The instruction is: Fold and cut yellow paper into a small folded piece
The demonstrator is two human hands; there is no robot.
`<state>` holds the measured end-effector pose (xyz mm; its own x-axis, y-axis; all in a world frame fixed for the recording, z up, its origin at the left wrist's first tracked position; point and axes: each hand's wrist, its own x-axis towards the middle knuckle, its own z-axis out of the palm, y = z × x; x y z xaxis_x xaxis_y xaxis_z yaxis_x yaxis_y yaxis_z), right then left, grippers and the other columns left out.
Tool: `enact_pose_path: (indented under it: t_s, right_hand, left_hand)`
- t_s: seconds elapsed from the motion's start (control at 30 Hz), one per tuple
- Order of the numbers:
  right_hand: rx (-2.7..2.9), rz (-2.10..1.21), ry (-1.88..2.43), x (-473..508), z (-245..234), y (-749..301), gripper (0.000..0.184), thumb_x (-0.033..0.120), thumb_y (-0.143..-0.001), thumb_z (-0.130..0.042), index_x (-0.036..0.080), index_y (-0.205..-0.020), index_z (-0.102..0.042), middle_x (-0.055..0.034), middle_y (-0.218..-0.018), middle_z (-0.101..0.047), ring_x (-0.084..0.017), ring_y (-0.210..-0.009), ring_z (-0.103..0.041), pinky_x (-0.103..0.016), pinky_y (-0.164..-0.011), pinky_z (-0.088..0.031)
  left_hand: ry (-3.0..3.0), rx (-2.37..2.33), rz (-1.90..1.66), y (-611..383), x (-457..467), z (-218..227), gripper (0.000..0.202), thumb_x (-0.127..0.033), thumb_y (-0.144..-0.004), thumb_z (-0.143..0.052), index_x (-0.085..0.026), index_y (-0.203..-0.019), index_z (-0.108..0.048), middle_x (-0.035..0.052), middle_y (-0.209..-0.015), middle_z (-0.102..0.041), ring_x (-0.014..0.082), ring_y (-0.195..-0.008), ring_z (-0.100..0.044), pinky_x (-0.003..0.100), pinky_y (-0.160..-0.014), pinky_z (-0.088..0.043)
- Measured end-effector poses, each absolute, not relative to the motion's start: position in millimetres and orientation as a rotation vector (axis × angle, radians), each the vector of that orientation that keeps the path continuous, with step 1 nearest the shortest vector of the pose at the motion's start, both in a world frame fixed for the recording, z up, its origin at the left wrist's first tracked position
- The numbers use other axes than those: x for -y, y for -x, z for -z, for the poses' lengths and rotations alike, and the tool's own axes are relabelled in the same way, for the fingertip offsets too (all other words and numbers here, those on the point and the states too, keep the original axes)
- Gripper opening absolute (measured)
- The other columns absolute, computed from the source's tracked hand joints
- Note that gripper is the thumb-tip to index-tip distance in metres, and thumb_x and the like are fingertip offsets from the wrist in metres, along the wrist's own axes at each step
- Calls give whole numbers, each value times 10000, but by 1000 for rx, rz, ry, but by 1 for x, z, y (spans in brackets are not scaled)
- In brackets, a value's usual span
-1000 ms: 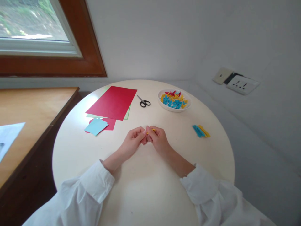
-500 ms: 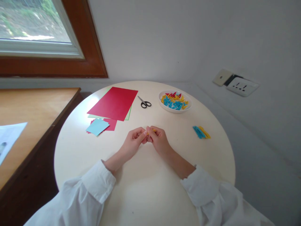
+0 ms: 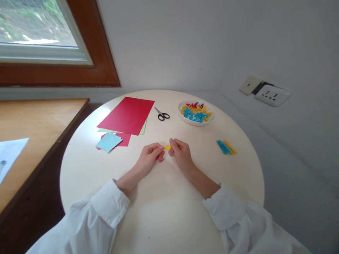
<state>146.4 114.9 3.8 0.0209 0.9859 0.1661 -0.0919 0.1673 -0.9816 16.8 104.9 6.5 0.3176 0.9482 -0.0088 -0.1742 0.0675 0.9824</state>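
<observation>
Slip (image 3: 166,147) pinched between left hand (image 3: 149,156) and right hand (image 3: 180,153), mid-fold; bowl (image 3: 196,123) holds plenty of folded bits, strips (image 3: 226,147) not done yet.

One tabletop (image 3: 164,211) bears one pair of scissors (image 3: 161,114) at twelve o'clock and one white dish (image 3: 196,124) at one. At ten lie one large red sheet (image 3: 127,115), one small red sheet (image 3: 125,139), one green sheet (image 3: 143,127) and one pale-blue sheet (image 3: 108,141). At three are one blue strip (image 3: 222,147) and one yellow strip (image 3: 230,147). At centre, one yellow scrap (image 3: 166,147).

Home craft corner: round table (image 3: 159,218) w/ colored paper (image 3: 126,115), scissors (image 3: 162,114), by window (image 3: 39,31), wall sockets (image 3: 272,95).
</observation>
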Motion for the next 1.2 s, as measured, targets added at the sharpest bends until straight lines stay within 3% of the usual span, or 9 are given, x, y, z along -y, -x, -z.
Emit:
enact_pose_path:
  t_s: [0.37, 0.53, 0.83, 1.0, 1.07, 1.2]
  right_hand:
    - [1348, -998, 1121, -112, -5, -147, 487, 549, -791, -435, 203, -467, -320, 61, -424, -317, -72, -424, -285, -245, -431, -239]
    - [1423, -989, 1130, -109, -9, -145, 476, 511, -760, -500, 195, -449, -325, 63, -422, -313, -70, -439, -288, -237, -439, -239]
    - [1208, -1276, 984, -109, -6, -138, 455, 523, -728, -542, 195, -463, -369, 63, -418, -362, -76, -399, -373, -237, -432, -296]
    - [1345, -1093, 1051, -111, -7, -145, 464, 520, -780, -480, 195, -472, -359, 59, -437, -347, -73, -431, -324, -234, -448, -280]
    - [1387, -1023, 1067, -111, -7, -147, 445, 501, -807, -441, 198, -491, -364, 55, -452, -353, -78, -449, -330, -235, -460, -290]
    - [1394, -1017, 1056, -111, -5, -146, 289, 409, -748, -552, 196, -587, -440, 57, -508, -428, -84, -481, -389, -229, -477, -326]
  left_hand:
    - [-1315, -943, -1009, -17, -105, -7, 286, -362, -782, -525, -162, -583, -479, -40, -489, -435, 79, -482, -377, 226, -505, -293]
    - [-1377, -956, -1014, -16, -105, -7, 314, -382, -798, -511, -159, -582, -465, -45, -499, -441, 70, -478, -361, 218, -496, -267]
    - [-1235, -788, -1073, -20, -101, -10, 305, -393, -791, -533, -161, -600, -477, -28, -524, -475, 108, -595, -483, 240, -607, -363]
    - [-1202, -895, -1070, -18, -105, -9, 268, -374, -771, -552, -152, -622, -528, -27, -514, -489, 93, -531, -450, 238, -576, -367]
    - [-1154, -931, -1118, -17, -107, -9, 269, -372, -763, -556, -151, -612, -521, -26, -523, -491, 87, -520, -441, 236, -565, -366]
    - [-1056, -939, -1178, -18, -109, -14, 297, -391, -738, -569, -152, -578, -496, -20, -537, -490, 89, -535, -449, 240, -574, -376]
